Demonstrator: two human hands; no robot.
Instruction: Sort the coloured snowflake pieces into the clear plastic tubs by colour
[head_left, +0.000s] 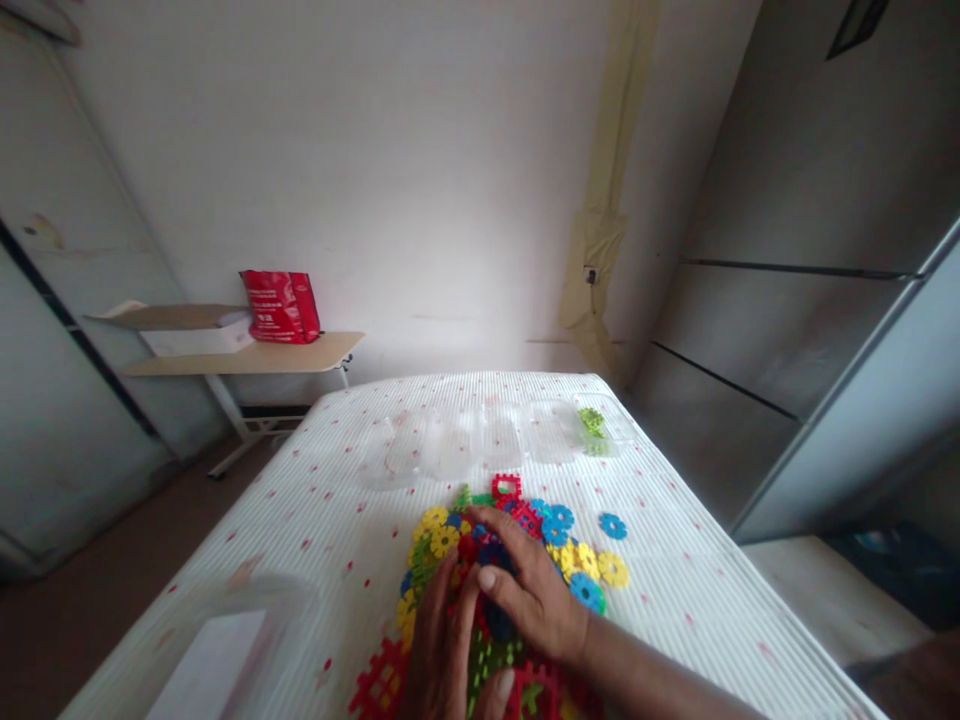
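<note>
Glossy plastic snowflake pieces (570,560); ribbed matt tablecloth (330,500); clear plastic trays (465,445); shiny red bag (281,305).

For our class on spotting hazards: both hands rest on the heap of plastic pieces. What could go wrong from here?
1. The lone blue piece lies apart from the heap, toward the table's right edge; a sweep might knock it off.
2. The left hand and right hand overlap, hiding pieces beneath, so some may be missed.

Print on the red bag (281,306) is unreadable.
</note>
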